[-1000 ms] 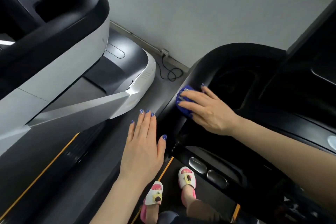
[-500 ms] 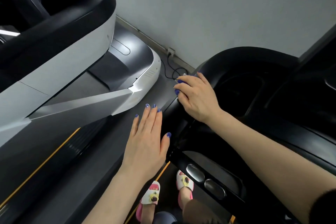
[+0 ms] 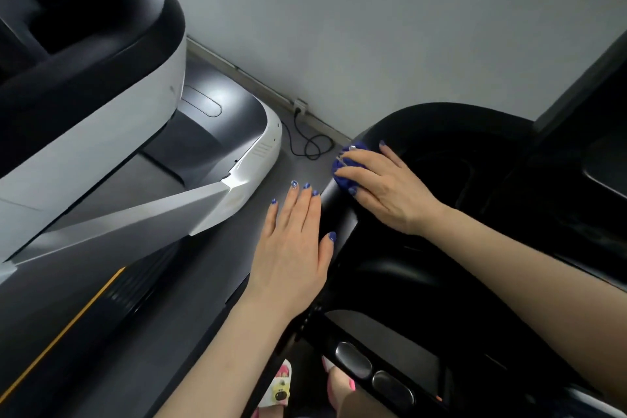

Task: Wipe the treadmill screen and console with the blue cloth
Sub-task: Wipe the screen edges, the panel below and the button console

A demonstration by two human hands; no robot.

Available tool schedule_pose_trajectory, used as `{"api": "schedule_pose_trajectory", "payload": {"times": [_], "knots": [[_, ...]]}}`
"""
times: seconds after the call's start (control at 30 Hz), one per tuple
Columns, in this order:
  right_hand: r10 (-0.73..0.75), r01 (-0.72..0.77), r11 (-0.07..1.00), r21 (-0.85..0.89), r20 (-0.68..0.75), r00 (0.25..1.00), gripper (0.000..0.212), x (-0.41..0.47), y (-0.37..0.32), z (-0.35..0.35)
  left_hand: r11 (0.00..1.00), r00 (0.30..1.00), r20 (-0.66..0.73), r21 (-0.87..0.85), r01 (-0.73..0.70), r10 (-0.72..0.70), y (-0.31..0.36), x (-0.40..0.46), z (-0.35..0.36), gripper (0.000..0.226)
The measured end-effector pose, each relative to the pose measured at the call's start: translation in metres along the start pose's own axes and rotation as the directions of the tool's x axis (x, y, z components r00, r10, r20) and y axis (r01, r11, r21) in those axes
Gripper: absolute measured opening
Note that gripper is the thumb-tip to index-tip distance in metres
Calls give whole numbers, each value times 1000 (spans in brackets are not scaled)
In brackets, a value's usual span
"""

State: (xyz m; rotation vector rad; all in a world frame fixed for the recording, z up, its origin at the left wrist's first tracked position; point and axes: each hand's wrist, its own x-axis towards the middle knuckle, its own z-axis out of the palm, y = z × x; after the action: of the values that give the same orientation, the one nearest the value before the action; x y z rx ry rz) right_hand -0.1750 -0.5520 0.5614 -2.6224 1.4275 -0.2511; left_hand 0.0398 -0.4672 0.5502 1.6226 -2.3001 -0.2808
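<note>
1. The right hand (image 3: pixel 383 187) presses the bunched blue cloth (image 3: pixel 349 168) onto the black console (image 3: pixel 342 210) rim — cloth under its curled fingers.
2. The left hand (image 3: pixel 291 248) lies flat, fingers straight, holding nothing — just beside the console.

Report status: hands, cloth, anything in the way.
Right hand presses blue cloth on black console edge. Left hand flat, open, holding nothing. Nothing blocking the cloth.

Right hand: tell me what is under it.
Under the right hand lies the bunched blue cloth, pressed onto the rounded edge of the black console. Only the cloth's outer part shows past the fingers; the rest is covered by the palm.
</note>
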Motion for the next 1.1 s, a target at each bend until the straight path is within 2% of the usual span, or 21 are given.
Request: {"api": "schedule_pose_trajectory", "payload": {"times": [0.07, 0.17, 0.2, 0.27, 0.37, 0.43, 0.53, 0.67, 0.73, 0.87, 1.0, 1.03, 1.1], "knots": [[85, -85, 996, -16, -27, 996, 43, 10, 21, -5, 1000, 1000, 2, -1, -18, 18, 3, 10, 4, 61], [335, -334, 942, 32, -62, 940, 36, 40, 27, -3, 999, 999, 6, -5, -43, 43, 12, 25, 8, 61], [352, -350, 936, 39, -89, 932, 36, 42, 23, -1, 999, 999, 8, -8, -47, 48, 16, 30, 10, 62], [276, -272, 961, 48, -103, 956, 42, 27, 21, 1, 998, 998, 5, -13, -67, 67, 23, 40, 12, 62], [190, -190, 982, -19, -25, 981, 52, 3, 44, -6, 996, 996, 7, -8, -88, 89, 29, 55, 17, 63], [288, -290, 954, -79, -37, 957, 53, 15, 65, -11, 995, 995, 14, -1, -97, 97, 32, 64, 22, 64], [475, -483, 873, -63, -109, 873, 36, 43, 68, -8, 995, 995, 24, 18, -96, 95, 37, 72, 28, 65], [403, -416, 905, -91, -128, 906, 39, 23, 68, -5, 992, 994, 47, 68, -101, 98, 38, 71, 31, 66], [414, -432, 892, -136, -142, 899, 40, 17, 79, -11, 992, 994, 42, 82, -101, 97, 37, 71, 32, 65], [555, -589, 791, -167, -207, 805, 36, 34, 104, -24, 991, 994, 29, 81, -108, 106, 37, 70, 34, 64], [767, -774, 605, -187, -123, 630, 45, 51, 136, -42, 992, 995, 15, 70, -104, 103, 38, 69, 33, 63], [785, -790, 583, -192, -121, 608, 47, 53, 140, -43, 993, 995, 17, 69, -100, 99, 39, 69, 33, 63], [770, -784, 598, -167, -153, 620, 46, 53, 142, -41, 993, 995, 22, 68, -95, 94, 41, 70, 33, 63]]}}
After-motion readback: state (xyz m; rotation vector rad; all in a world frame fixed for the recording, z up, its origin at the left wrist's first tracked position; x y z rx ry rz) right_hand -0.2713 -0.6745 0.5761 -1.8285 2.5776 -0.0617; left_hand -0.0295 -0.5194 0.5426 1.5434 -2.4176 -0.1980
